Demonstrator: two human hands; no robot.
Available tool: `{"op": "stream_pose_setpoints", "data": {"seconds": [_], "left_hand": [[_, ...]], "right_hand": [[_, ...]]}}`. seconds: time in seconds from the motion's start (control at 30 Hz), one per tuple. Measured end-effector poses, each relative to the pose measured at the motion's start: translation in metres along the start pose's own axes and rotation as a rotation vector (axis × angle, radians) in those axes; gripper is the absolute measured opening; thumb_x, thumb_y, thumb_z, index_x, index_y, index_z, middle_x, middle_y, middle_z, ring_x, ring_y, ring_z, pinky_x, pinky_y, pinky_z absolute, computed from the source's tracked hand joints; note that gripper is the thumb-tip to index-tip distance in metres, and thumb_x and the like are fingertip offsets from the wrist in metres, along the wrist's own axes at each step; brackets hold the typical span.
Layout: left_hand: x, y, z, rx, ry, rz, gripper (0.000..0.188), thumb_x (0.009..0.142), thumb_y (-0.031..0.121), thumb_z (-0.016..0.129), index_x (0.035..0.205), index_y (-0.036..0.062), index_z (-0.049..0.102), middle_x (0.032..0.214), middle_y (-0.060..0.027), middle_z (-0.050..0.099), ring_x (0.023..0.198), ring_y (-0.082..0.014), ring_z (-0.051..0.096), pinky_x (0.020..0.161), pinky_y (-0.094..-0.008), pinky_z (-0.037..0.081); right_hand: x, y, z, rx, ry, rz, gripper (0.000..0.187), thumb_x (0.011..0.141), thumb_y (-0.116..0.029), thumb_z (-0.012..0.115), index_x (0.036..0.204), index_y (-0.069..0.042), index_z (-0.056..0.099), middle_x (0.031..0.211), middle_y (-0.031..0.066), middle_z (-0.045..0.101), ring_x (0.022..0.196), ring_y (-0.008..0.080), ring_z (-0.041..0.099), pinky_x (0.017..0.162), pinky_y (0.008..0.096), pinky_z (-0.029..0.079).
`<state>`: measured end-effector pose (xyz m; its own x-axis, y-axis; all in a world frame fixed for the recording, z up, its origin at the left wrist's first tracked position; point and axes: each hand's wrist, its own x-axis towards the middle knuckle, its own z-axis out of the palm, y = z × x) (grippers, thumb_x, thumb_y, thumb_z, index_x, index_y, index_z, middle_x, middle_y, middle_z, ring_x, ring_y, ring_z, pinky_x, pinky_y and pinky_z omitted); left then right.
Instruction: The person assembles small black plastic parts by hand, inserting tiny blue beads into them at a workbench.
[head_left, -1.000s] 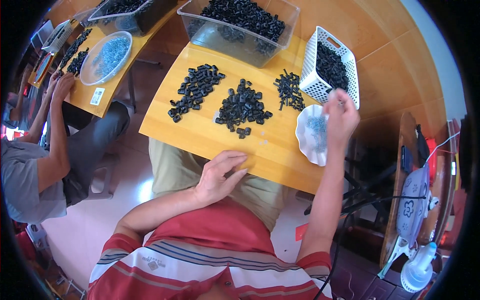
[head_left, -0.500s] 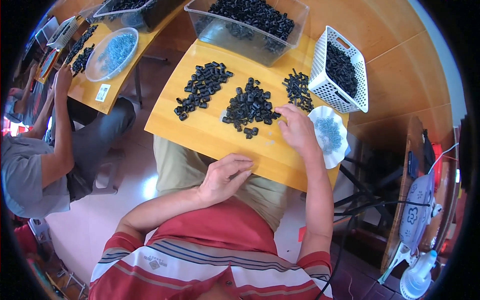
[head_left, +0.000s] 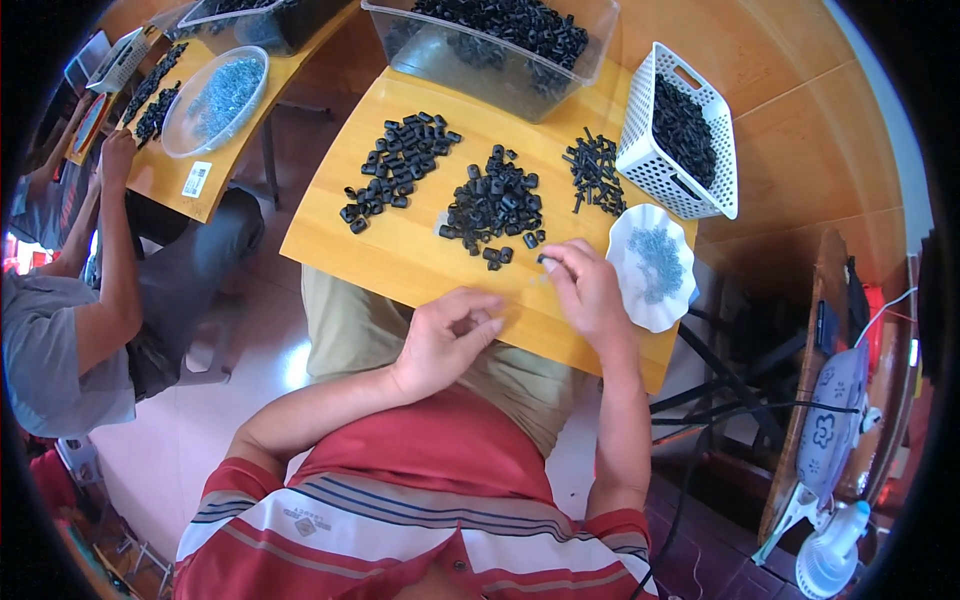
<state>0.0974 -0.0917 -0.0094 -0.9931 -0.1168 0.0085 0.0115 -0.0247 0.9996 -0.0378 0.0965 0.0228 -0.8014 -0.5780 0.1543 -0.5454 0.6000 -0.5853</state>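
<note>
My right hand is over the table's right half, thumb and fingertips pinched on a small black plastic part. Left of it lies a heap of small black plastic parts, a few strays at its near edge. My left hand hovers at the table's near edge, fingers half curled and thumb apart, with nothing visible in it. Farther left spreads a second group of black parts. Thin black pin-like pieces lie beyond my right hand. Beside that hand stands a white fluted dish holding small silvery pieces.
At the table's far side stands a clear bin of black parts. A white perforated basket with black pieces stands far right. At left, a co-worker sits by another table. A small white fan is lower right.
My right hand has drawn back toward me from the heap's right edge, with a small black part now in its fingertips. My left hand has shifted only slightly.
</note>
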Motion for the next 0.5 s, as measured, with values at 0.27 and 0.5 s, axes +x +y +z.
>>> {"op": "stream_pose_setpoints", "data": {"seconds": [0.27, 0.5], "left_hand": [[0.008, -0.018, 0.004, -0.546, -0.064, -0.136, 0.022, 0.095, 0.002, 0.065, 0.116, -0.0015, 0.063, 0.100, -0.0087, 0.071, 0.086, -0.0121, 0.066, 0.079, -0.0256, 0.055], [0.009, -0.015, 0.002, -0.534, -0.069, -0.160, 0.016, 0.093, 0.000, 0.067, 0.110, -0.0012, 0.065, 0.095, -0.0090, 0.072, 0.082, -0.0126, 0.067, 0.076, -0.0252, 0.056]], "right_hand": [[-0.044, -0.042, 0.027, 0.972, -0.062, 0.273, 0.010, 0.092, -0.001, 0.065, 0.100, 0.004, 0.067, 0.092, 0.0083, 0.067, 0.081, 0.0121, 0.066, 0.071, 0.0266, 0.053], [-0.051, -0.039, 0.042, 0.848, 0.134, 0.123, 0.008, 0.090, 0.001, 0.069, 0.097, 0.005, 0.068, 0.091, 0.0076, 0.066, 0.079, 0.0125, 0.065, 0.070, 0.0257, 0.053]]}}
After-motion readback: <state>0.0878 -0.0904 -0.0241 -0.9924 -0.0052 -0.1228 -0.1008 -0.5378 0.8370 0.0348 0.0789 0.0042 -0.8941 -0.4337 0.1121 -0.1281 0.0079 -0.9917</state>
